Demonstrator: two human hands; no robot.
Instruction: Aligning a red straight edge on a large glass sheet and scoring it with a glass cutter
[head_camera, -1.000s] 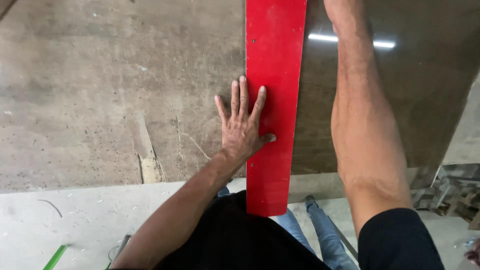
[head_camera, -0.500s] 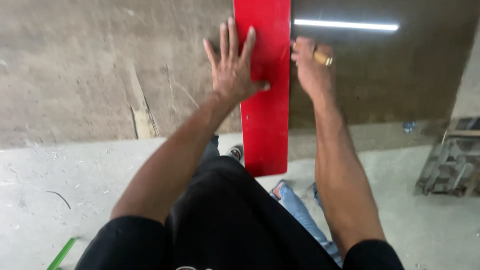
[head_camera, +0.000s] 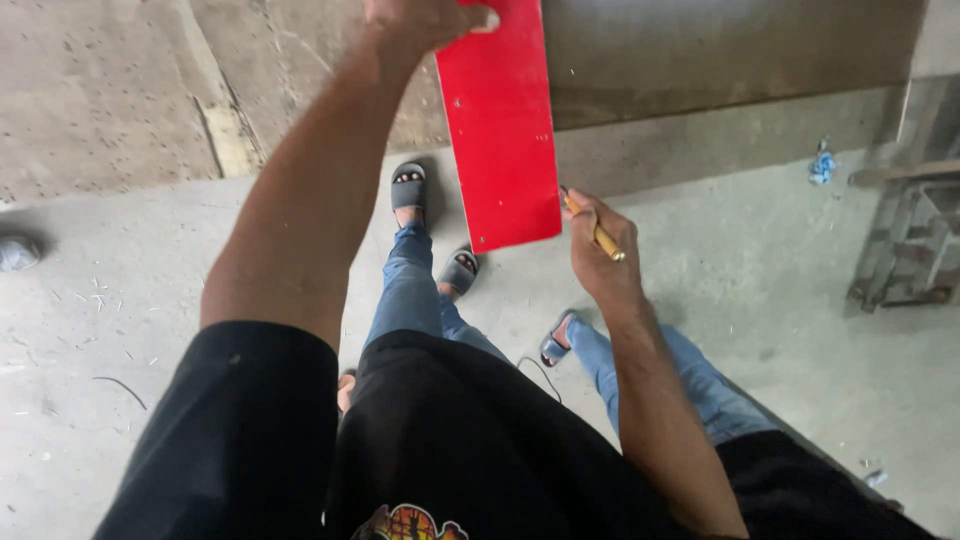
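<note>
- Gripping the long flat red board (head_camera: 500, 130) near its top end with my left hand (head_camera: 420, 20), thumb (head_camera: 482, 18) over the front face; the hand is cut off by the frame edge, so finger placement behind is probably a wrap but I can't confirm it.
- Right hand (head_camera: 598, 248) closed around a yellow pencil (head_camera: 600, 236), knuckles just beside the board's lower right corner, touching or nearly touching the edge.
- Board hangs in front of me, long axis running up-down and slightly tilted, lower end clear of the pale concrete floor (head_camera: 760, 300).
- Board lies ahead and between both hands; right hand nearer the bottom end, left at the top.
- Behind it: a brown wall panel (head_camera: 720, 50). Below: my grey sandals (head_camera: 408, 186) and blue jeans (head_camera: 410, 290).
- Crumpled blue scrap (head_camera: 821, 162) on the floor at right, well apart from the board.
</note>
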